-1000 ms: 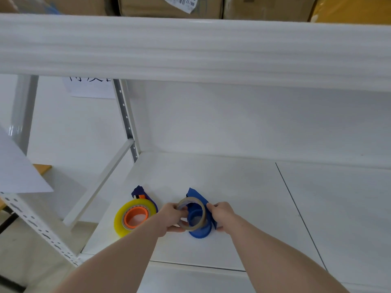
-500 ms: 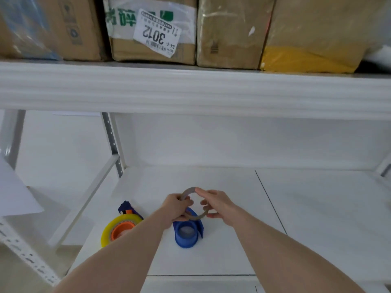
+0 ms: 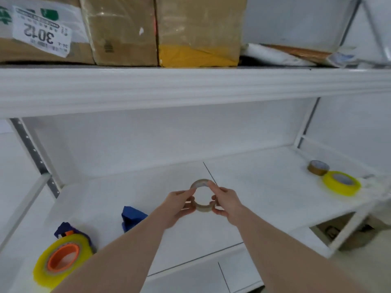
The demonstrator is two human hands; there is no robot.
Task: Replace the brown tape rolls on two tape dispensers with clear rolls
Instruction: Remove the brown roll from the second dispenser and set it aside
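Both hands hold a thin brown tape roll, nearly used up, above the middle of the white shelf. My left hand pinches its left side and my right hand its right side. A blue tape dispenser with no roll on it stands on the shelf, left of my left forearm. Another blue dispenser at the front left carries a yellowish clear roll on an orange hub. At the far right lie a brown roll and a yellowish clear roll.
An upper shelf beam spans the view, with cardboard boxes on top. A perforated metal upright stands at the left. The shelf's right front edge drops off to a lower level holding brown items.
The brown roll has been lifted off the blue dispenser and carried up and to the right in both hands. The view has swung right, bringing the two rolls at the far right into sight.
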